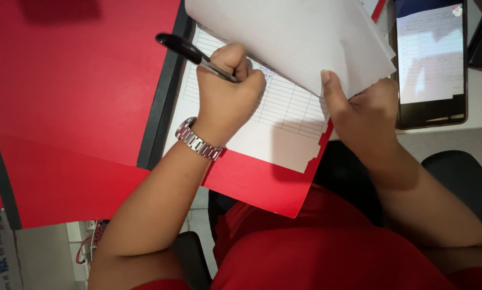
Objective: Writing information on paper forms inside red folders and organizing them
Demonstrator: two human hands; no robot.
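Note:
My left hand (227, 88), with a metal watch (198, 140) on its wrist, is closed around a black pen (182, 48). The pen's tip rests on a white ruled form (289, 107), which lies in an open red folder (257, 182). My right hand (364, 113) pinches the lower edge of a blank white sheet (295, 37) and holds it lifted off the form, thumb on top. Part of the form is hidden under that sheet.
A red desk surface (74, 86) with a black edge strip (163, 96) fills the left. A dark-framed screen device (432, 59) showing a document lies at the upper right. A black chair (461, 177) and my red clothing are below.

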